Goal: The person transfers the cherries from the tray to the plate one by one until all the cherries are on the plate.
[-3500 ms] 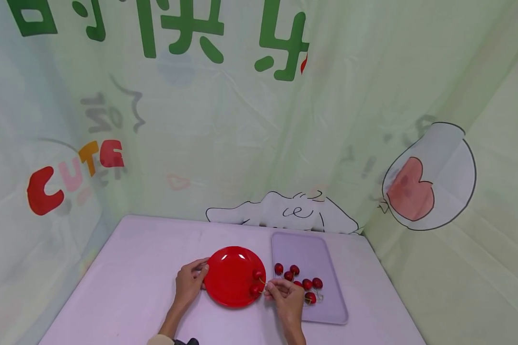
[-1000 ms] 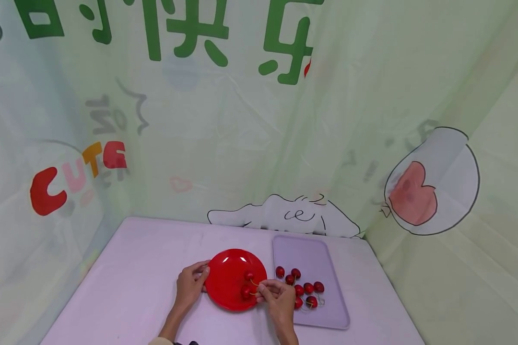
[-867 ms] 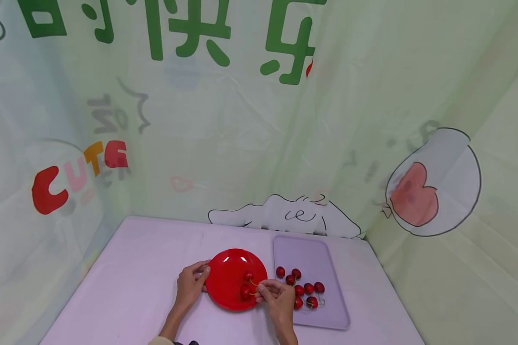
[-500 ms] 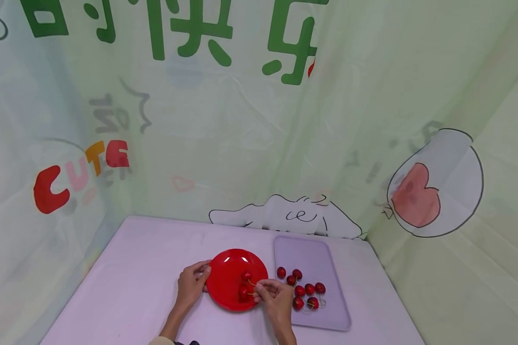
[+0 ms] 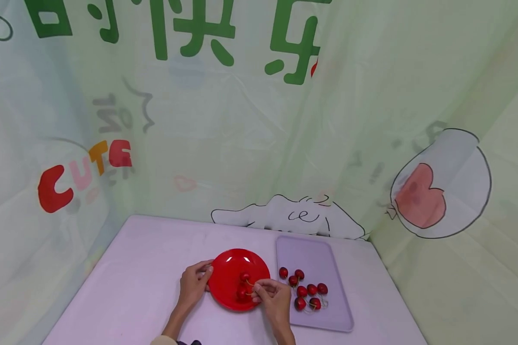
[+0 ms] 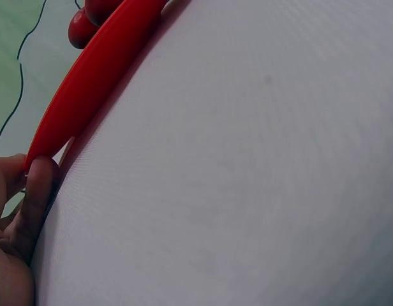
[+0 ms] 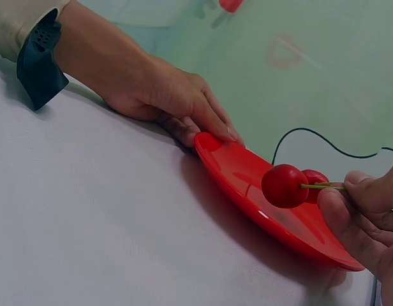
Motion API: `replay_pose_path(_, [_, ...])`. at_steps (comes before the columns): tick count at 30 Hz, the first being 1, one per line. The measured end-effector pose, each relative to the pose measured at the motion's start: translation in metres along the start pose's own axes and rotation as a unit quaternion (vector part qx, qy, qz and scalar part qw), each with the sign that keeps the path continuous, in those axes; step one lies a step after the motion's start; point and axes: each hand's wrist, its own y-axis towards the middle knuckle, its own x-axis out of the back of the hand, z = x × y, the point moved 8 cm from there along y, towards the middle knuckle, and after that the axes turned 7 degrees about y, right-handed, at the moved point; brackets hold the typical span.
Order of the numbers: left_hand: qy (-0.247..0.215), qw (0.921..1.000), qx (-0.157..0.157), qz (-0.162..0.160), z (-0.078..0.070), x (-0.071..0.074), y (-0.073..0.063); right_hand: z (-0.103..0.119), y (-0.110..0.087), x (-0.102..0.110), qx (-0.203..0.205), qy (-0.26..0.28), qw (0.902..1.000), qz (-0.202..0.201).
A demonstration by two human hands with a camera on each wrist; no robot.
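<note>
A round red plate (image 5: 222,282) lies on the table in the head view. My left hand (image 5: 192,285) pinches its left rim between thumb and fingers, and the left wrist view shows the rim held there. My right hand (image 5: 276,301) is at the plate's right side, pinching the green stems of two red cherries. One cherry (image 7: 284,186) hangs in front of the other in the right wrist view, both over the plate. Whether they touch the plate's surface I cannot tell.
To the right of the plate stands a light purple tray (image 5: 308,254) holding several red cherries (image 5: 300,304) with stems. A pale cloth covers the table (image 5: 142,268). Printed curtains (image 5: 224,143) hang behind and at both sides.
My right hand has carried the two cherries leftward, from the plate's right edge towards its middle. My left hand keeps its hold on the rim. The head view has shifted slightly.
</note>
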Motion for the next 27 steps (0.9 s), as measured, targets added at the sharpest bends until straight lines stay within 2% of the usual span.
replay_pose_path(12, [0.005,1.0000,0.001,-0.002,0.001,0.000,0.001,0.005,0.000,-0.015,0.018,0.012,0.9992,0.033])
replay_pose_path(23, [0.007,1.0000,-0.002,-0.001,0.001,0.001,0.003,-0.001,0.006,-0.027,-0.007,-0.001,0.9990,0.045])
replay_pose_path(27, [0.007,1.0000,-0.002,0.002,0.001,0.000,0.003,-0.001,0.006,-0.032,-0.002,0.004,0.9985,0.055])
